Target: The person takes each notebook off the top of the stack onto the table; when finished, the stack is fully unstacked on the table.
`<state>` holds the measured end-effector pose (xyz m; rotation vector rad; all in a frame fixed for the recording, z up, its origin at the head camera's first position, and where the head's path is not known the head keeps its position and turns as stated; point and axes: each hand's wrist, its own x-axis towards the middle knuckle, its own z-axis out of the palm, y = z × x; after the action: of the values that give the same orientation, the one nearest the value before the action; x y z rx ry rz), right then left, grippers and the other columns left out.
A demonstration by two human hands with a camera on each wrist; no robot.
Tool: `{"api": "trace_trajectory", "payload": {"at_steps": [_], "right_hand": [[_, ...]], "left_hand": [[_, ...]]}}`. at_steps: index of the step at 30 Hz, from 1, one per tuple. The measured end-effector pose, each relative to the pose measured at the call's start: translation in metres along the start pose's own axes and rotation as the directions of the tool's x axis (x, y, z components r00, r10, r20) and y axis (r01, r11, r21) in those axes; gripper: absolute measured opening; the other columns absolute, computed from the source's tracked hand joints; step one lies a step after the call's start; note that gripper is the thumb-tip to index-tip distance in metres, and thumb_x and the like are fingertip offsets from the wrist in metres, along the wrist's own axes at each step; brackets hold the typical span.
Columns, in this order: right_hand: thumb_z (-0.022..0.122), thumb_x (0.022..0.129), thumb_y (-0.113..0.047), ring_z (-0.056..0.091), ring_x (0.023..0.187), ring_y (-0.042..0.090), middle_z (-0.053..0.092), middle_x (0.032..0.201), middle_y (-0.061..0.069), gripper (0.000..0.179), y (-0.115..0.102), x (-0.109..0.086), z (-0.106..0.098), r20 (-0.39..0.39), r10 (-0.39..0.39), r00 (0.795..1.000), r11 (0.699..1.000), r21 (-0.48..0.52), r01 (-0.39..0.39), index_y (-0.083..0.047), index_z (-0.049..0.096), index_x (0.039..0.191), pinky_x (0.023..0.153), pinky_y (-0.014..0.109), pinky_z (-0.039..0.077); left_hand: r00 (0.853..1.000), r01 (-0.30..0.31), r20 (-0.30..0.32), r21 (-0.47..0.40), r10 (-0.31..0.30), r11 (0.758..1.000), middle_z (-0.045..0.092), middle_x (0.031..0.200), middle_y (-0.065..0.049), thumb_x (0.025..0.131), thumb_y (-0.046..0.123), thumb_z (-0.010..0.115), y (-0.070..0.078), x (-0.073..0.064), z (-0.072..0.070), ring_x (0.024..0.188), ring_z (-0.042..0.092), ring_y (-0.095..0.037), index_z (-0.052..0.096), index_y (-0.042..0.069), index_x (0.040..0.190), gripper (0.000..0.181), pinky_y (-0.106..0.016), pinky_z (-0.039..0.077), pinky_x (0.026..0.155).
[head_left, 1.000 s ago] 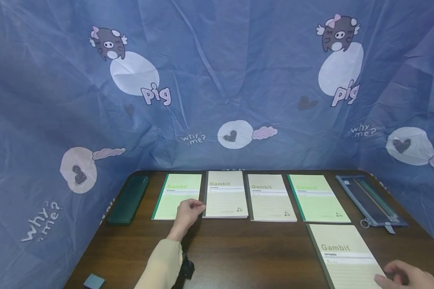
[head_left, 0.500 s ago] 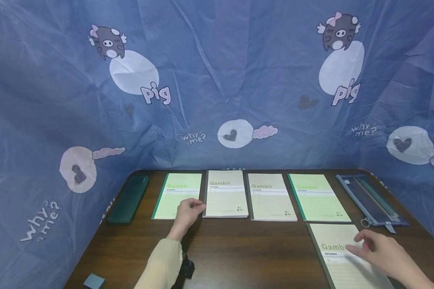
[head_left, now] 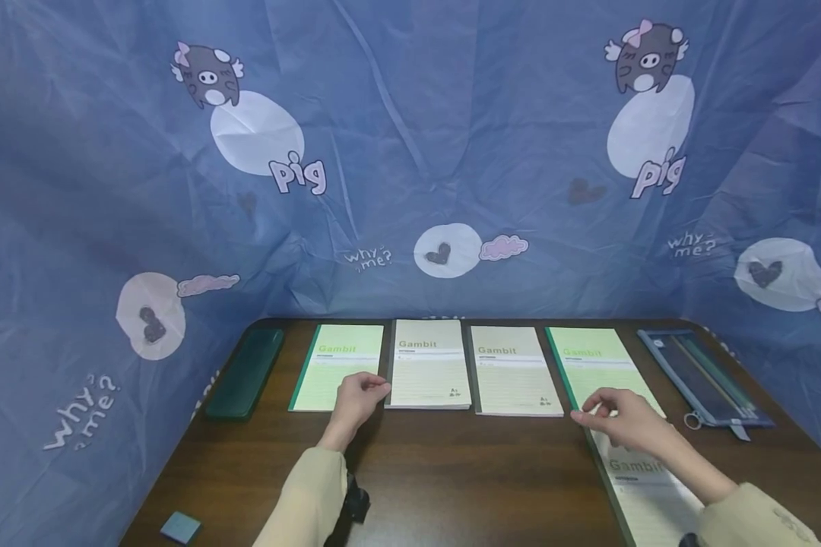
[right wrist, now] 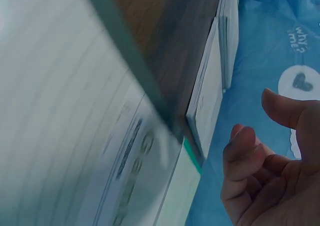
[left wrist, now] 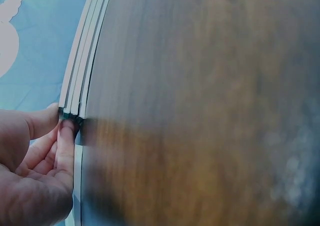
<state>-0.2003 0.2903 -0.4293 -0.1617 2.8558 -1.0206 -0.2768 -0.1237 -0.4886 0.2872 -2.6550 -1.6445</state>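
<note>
At the back of the table my left hand pinches the lower left corner of a stack of cream notebooks. Layered page edges of the stack show beside the thumb and fingertips in the left wrist view. My right hand hangs over the lower part of a green notebook and the top of a cream notebook lying in front. Its thumb and fingers are apart, with nothing between them, as the right wrist view also shows. Part of that front notebook is hidden by the forearm.
Another green notebook lies left of the stack, and a cream notebook lies to its right. A dark green case and a mesh pencil pouch flank the row. A small blue block sits front left. Blue curtain stands behind.
The right hand has left the right edge of the front cream notebook and moved up and left to above the notebooks. The left hand has stayed at the stack's corner.
</note>
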Motion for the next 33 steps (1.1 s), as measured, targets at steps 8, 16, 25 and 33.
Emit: {"api": "trace_trajectory", "payload": {"at_steps": [8,16,25,33], "right_hand": [[0.072,0.091,-0.032,0.054,0.051,0.016,0.056,0.073,0.005,0.034,-0.03,0.034,0.025,0.011,0.035,0.999,0.998,0.052,-0.036,0.0,0.066,0.1,0.047,0.031,0.043],[0.072,0.091,-0.034,0.061,0.053,0.018,0.062,0.073,0.01,0.036,-0.056,0.067,0.05,0.019,0.002,1.0,0.997,0.073,-0.004,0.001,0.068,0.1,0.047,0.031,0.046],[0.069,0.094,-0.034,0.065,0.057,0.017,0.066,0.073,0.009,0.039,-0.074,0.104,0.08,0.043,0.045,0.998,0.992,0.118,-0.05,0.002,0.067,0.109,0.052,0.031,0.05],[0.068,0.095,-0.034,0.065,0.056,0.016,0.067,0.07,0.009,0.041,-0.09,0.117,0.099,0.049,0.049,0.998,0.986,0.155,-0.056,0.004,0.068,0.11,0.055,0.03,0.052]], "left_hand": [[1.0,-0.007,0.002,-0.002,0.007,1.0,0.068,0.099,-0.011,0.094,0.016,0.07,0.001,-0.001,-0.001,0.09,0.061,-0.025,0.071,0.0,0.105,0.02,-0.041,0.049,0.079],[1.0,0.003,0.005,-0.007,-0.003,1.0,0.068,0.102,-0.012,0.094,0.016,0.07,0.001,-0.002,-0.002,0.093,0.062,-0.026,0.071,0.0,0.106,0.02,-0.042,0.049,0.082],[1.0,-0.002,0.01,-0.001,0.002,1.0,0.068,0.102,-0.012,0.094,0.016,0.07,0.0,-0.002,-0.002,0.092,0.062,-0.025,0.071,-0.001,0.108,0.022,-0.043,0.05,0.081],[1.0,-0.003,0.002,0.002,0.003,1.0,0.068,0.101,-0.011,0.093,0.016,0.07,-0.001,0.001,0.0,0.092,0.062,-0.025,0.071,0.0,0.106,0.021,-0.042,0.049,0.082]]}}
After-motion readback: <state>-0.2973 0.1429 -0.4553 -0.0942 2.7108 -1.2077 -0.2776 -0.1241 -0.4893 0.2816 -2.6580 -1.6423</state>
